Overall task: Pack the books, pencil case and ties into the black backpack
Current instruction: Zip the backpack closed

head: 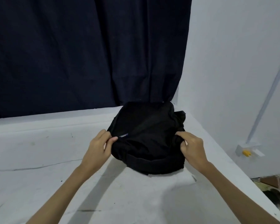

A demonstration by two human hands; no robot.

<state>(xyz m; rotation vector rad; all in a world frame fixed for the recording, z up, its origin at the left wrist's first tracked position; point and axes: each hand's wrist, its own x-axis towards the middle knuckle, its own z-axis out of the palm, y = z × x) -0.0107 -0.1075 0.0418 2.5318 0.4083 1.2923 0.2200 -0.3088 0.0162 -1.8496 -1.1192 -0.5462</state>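
We find the black backpack (148, 136) lying slumped on the white table (39, 159), toward its far right corner, just short of the dark curtain (87, 54) along the far edge and near the white wall (233, 70) on the right; no books, pencil case or ties show anywhere in view, so we cannot tell whether they are already inside or out of frame.

The left hand (98, 148) pinches the fabric at the backpack's left side, thumb and fingers curled onto it beside a small label (124, 135); the right hand (192, 147) grips a fold at the right side, fingers curled round the cloth; neither hand is spread.

We judge the step in hand to be handling the bag at its opening, either spreading or closing it; the zip itself cannot be made out against the black cloth. To do it well, we keep the two grips level and draw them apart evenly so the fabric stays taut; we hold the seam, not loose cloth, or the material will bunch.

Room for movement: the near and left parts of the table lie open; the right edge is close to the bag, with the floor (275, 189) below it and a wall socket (247, 151) beyond; we keep any pull leftward or toward us.
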